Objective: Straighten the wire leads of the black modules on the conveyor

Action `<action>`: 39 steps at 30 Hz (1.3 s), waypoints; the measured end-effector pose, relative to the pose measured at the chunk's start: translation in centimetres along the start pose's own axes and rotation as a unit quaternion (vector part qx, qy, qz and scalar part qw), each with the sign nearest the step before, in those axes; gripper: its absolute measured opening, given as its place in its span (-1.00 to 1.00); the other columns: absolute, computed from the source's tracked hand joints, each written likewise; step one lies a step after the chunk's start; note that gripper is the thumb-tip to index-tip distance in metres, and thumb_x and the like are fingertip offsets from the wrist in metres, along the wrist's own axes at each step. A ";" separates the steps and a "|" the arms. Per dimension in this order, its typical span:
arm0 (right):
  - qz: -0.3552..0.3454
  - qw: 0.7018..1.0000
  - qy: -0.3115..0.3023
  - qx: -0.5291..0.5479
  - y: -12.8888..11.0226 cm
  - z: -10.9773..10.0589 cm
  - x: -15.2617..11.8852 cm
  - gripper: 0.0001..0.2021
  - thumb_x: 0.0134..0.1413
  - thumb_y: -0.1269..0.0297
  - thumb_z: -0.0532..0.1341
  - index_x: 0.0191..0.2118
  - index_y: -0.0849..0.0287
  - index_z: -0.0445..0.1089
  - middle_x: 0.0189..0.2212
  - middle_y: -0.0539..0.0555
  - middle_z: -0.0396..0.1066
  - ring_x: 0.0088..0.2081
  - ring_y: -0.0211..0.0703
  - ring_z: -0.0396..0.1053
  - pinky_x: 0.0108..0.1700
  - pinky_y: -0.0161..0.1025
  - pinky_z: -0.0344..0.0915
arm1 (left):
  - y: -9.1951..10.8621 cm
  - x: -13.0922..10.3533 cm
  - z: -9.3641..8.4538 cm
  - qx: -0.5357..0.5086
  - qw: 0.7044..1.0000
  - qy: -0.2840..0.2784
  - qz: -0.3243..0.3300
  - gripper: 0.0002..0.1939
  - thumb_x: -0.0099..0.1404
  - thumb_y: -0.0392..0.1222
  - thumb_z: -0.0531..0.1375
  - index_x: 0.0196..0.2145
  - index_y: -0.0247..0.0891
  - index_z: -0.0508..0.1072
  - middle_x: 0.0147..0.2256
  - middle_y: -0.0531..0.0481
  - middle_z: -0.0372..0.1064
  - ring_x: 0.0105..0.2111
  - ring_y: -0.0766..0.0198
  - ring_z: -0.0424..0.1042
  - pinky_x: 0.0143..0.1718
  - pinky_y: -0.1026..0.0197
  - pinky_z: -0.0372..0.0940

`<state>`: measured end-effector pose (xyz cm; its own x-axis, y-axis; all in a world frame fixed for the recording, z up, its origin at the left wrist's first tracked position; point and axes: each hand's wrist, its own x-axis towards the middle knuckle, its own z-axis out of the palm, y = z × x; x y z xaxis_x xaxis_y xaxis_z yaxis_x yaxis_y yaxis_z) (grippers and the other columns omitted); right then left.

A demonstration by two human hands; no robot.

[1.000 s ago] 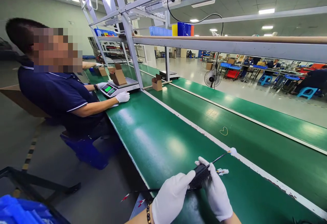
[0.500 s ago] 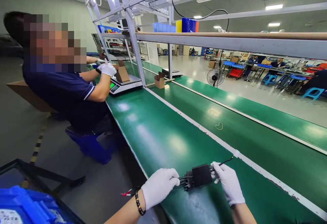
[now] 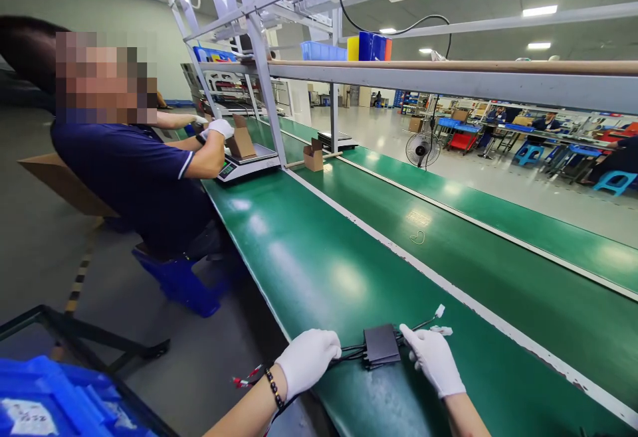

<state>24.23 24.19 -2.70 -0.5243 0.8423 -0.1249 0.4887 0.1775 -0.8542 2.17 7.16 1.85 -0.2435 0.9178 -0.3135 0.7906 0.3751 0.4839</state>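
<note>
Black flat modules (image 3: 381,345) lie stacked at the near part of the green work surface (image 3: 294,258), with black cables leaving both sides. My left hand (image 3: 308,359), in a white glove, is closed round the cables on the left side; their red-tipped ends (image 3: 244,381) hang past the table edge. At the right side of the stack, my right hand (image 3: 434,359), also gloved, has its fingers around the cables there. White connectors (image 3: 439,311) stick out beyond that hand.
To the left a seated person (image 3: 129,165) reaches toward a scale (image 3: 249,166) bearing an open carton (image 3: 241,141). A metal shelf frame (image 3: 448,80) spans above. Blue bins (image 3: 64,400) stand at lower left. A small carton (image 3: 314,156) sits farther back.
Both my hands and the black modules have shifted slightly left. White connectors now show beyond my right hand. The yellowish loop on the belt has moved left, and the other person's arms have moved right.
</note>
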 end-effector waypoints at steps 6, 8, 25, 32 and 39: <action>-0.128 0.978 0.039 -0.163 -1.8 -1.5 -1.7 -0.53 0.03 -0.02 0.24 0.02 0.10 0.42 0.00 0.20 0.43 0.04 0.17 0.35 0.12 0.09 0.24 | -0.2 0.2 0.4 0.016 1.000 -0.012 0.022 -0.67 0.22 -0.27 -0.02 -0.34 -0.15 0.56 -0.30 -0.01 0.57 -0.25 0.12 0.50 -0.18 0.16 0.28; -0.214 0.946 -0.010 -0.244 -2.5 -0.7 -1.8 -0.28 -0.13 0.08 0.33 0.21 0.15 0.25 0.23 0.24 0.20 0.25 0.24 0.09 0.28 0.16 0.00 | -0.3 0.3 0.4 0.023 0.999 -0.012 0.023 -0.65 0.24 -0.28 -0.03 -0.34 -0.15 0.57 -0.30 -0.02 0.56 -0.24 0.11 0.50 -0.16 0.14 0.28; -0.242 0.901 -0.144 -0.330 -1.1 1.7 -0.6 -0.19 -0.24 0.46 0.18 0.28 0.20 0.10 0.03 0.21 0.38 0.06 0.06 0.30 0.31 0.18 -0.14 | -0.6 0.9 2.6 0.147 0.988 -0.053 0.002 -0.73 0.12 -0.28 0.11 -0.24 -0.28 0.53 -0.17 -0.25 0.48 -0.14 -0.11 0.47 -0.13 -0.04 0.33; -0.236 0.896 -0.138 -0.350 -0.5 2.2 0.4 -0.12 -0.26 0.56 0.21 0.31 0.20 0.05 0.05 0.21 0.37 0.05 0.06 0.30 0.30 0.11 -0.11 | -2.7 1.1 2.8 0.100 0.994 -0.044 0.007 -0.73 0.19 -0.17 0.06 -0.20 -0.15 0.50 -0.23 -0.09 0.54 -0.18 0.01 0.51 -0.21 0.11 0.34; -0.266 0.873 -0.131 -0.386 -3.6 4.8 5.5 -0.14 -0.24 0.46 0.32 0.29 0.15 0.09 -0.06 0.15 0.43 -0.07 0.08 0.34 0.12 -0.02 0.14 | -5.4 2.7 0.1 0.102 0.995 -0.007 -0.018 -0.71 0.25 -0.15 0.03 -0.18 -0.17 0.49 -0.18 -0.10 0.52 -0.14 0.02 0.49 -0.14 0.10 0.32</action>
<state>16.25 25.71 -2.73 -0.9129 0.4080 -0.0112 0.3982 0.8844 -0.2435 -2.65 7.65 -1.73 -0.2663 0.9021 -0.3396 0.8795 0.3716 0.2973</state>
